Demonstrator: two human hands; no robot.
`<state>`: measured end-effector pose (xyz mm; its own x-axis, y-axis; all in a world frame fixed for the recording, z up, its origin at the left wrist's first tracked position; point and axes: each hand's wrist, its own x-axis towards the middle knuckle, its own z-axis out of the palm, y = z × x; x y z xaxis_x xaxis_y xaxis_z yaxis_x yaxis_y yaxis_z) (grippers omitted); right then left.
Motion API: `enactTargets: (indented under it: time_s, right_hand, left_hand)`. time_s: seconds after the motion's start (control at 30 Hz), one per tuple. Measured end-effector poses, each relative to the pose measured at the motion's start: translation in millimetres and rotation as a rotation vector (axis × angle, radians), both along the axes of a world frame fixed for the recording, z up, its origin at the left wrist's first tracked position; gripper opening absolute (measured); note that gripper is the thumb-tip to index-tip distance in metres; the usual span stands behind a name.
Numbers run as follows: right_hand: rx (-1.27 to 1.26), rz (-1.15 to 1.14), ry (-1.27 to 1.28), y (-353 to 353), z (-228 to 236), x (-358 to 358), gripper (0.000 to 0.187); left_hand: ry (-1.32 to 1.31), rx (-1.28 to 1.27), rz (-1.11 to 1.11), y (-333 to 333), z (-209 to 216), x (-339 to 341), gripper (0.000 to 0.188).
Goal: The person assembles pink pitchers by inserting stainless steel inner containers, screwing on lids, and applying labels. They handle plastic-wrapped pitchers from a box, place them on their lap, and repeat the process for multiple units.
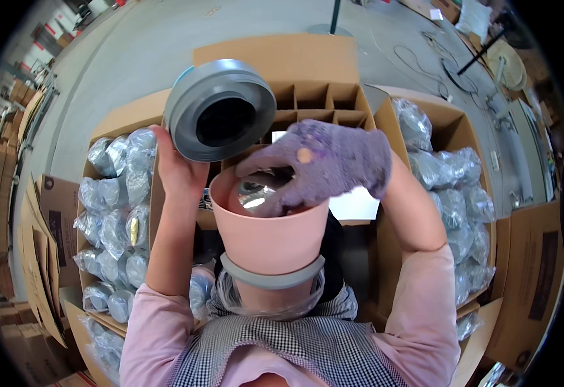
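Note:
My bare left hand holds up a grey round lid-like part with a ringed rim and a dark round centre. Below and right of it stands a pink bucket, close in front of my body. My right hand, in a fuzzy grey-purple glove, reaches down into the bucket's mouth. Its thumb and fingers curve round a shiny silver rounded object, partly hidden by the glove and rim. A grey ring encircles the bucket's lower part, with clear plastic wrap beneath.
Ahead is an open cardboard box with divider compartments. Cartons of plastic-wrapped items stand at left, with more wrapped items at right. Flattened cardboard leans at far left. Cables and a stand pole are on the floor beyond.

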<state>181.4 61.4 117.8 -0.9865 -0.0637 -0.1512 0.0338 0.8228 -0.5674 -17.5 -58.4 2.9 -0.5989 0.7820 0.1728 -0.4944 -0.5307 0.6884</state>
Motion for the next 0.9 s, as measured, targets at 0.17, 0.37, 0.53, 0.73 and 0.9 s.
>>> enactTargets:
  time_s: [0.17, 0.37, 0.53, 0.73, 0.9]
  right_hand:
    - [-0.344, -0.215, 0.519, 11, -22, 22, 0.034]
    - [-0.94, -0.804, 0.771, 52, -94, 33, 0.043]
    - [-1.4, -0.642, 0.581, 36, -98, 17, 0.079]
    - [-1.355, -0.511, 0.514, 16, -80, 21, 0.076]
    - [-1.058, -0.446, 0.716, 20, -95, 17, 0.044]
  left_hand:
    - [0.192, 0.025, 0.033, -6, 3, -8, 0.06]
    - [0.811, 0.095, -0.09, 9, 42, -1, 0.056]
    - [1.137, -0.037, -0.153, 11, 57, 10, 0.049]
    - [1.302, -0.102, -0.139, 4, 73, 25, 0.057]
    - [1.338, -0.149, -0.103, -3, 85, 41, 0.044]
